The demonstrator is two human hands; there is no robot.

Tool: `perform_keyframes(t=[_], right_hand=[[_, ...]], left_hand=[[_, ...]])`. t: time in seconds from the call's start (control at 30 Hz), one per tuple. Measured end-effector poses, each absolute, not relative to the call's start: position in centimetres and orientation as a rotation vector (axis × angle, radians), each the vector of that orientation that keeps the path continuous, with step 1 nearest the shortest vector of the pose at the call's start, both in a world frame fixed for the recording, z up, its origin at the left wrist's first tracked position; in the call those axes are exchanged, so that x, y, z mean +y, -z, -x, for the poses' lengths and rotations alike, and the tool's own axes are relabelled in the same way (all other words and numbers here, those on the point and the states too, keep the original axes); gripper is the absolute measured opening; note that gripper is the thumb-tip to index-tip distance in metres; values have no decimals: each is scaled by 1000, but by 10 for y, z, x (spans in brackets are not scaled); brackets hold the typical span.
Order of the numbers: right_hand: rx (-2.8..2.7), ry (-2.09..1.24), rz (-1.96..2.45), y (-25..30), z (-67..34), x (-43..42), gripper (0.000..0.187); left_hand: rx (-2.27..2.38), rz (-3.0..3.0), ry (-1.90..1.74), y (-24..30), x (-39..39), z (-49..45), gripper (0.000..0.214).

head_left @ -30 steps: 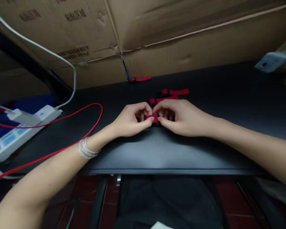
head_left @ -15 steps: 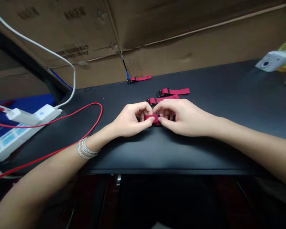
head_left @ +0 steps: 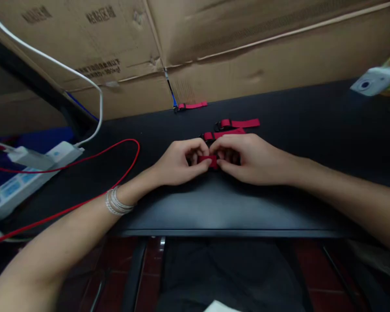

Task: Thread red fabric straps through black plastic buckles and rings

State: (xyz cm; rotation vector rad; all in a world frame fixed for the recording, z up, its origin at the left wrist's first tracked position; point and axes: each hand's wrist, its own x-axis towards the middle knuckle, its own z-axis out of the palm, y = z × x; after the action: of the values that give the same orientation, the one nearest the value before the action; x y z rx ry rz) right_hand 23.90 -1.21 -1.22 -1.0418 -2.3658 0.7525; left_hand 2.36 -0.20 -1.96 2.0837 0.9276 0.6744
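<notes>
My left hand (head_left: pixel 183 162) pinches a short red webbing strap (head_left: pixel 212 162) between thumb and fingers, low over the black table. On the strap's other end, my right hand (head_left: pixel 247 159) has its thumb and fingertips closed, meeting the left fingertips. A dark fitting seems to sit at the strap's right end, mostly covered by my fingers. Just beyond my hands lies a second red strap (head_left: pixel 229 133) with a black buckle, partly hidden by my right hand. Behind it is a third red strap (head_left: pixel 243 124) with a black buckle and ring.
Another red strap (head_left: pixel 195 105) with a blue cord lies by the cardboard wall (head_left: pixel 117 95). To the left are a white power strip (head_left: pixel 29 177) and a red cable (head_left: pixel 130 167). A white device (head_left: pixel 373 80) stands at the far right. The table's front edge (head_left: pixel 221 233) runs below my hands.
Both hands keep nearly the same place and grip on the strap. The other straps have not moved on the table; the picture only shifts slightly.
</notes>
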Motion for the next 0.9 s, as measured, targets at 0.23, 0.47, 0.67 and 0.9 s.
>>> perform_keyframes(t=[0.23, 0.47, 0.67, 0.9], right_hand=[[-2373, -755, 1050, 11, -240, -13, 25], [-2386, -750, 1045, 11, -240, -13, 23], [-2395, -739, 1039, 11, -240, -12, 25], [-2402, -739, 1046, 11, -241, -12, 24]], left_hand=[[930, -2105, -670, 20, -2, -24, 16], [919, -2100, -661, 20, -2, -23, 15], [916, -2106, -657, 19, -2, -24, 15], [934, -2116, -642, 17, -3, -24, 16]])
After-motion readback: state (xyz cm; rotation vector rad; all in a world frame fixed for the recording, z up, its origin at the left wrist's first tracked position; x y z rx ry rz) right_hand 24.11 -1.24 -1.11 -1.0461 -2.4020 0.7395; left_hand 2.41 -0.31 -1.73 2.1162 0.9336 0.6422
